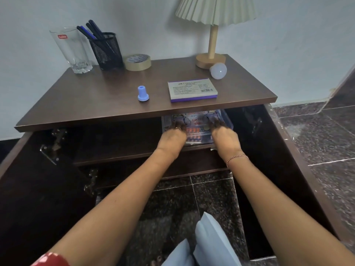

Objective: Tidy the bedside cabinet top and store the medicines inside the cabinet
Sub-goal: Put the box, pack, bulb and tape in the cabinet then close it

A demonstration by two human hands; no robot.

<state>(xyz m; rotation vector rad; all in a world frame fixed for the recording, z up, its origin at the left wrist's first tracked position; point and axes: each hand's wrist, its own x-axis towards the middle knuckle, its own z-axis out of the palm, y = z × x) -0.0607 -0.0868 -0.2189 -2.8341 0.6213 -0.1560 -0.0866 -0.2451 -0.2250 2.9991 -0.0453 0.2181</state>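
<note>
gripping the two ends of a clear first-aid box (197, 129) of medicines, the left hand (172, 137) and right hand (223, 136) hold it on the upper shelf (119, 148) inside the open cabinet, fingers curled over its lid. on the surface (107, 93) above lie a purple-edged box (192, 90) and a blue cap (143, 93).

Dark matt wood cabinet top (107, 96); clear glass tumbler (72, 50) — black metal-mesh pen holder (106, 51)
</note>
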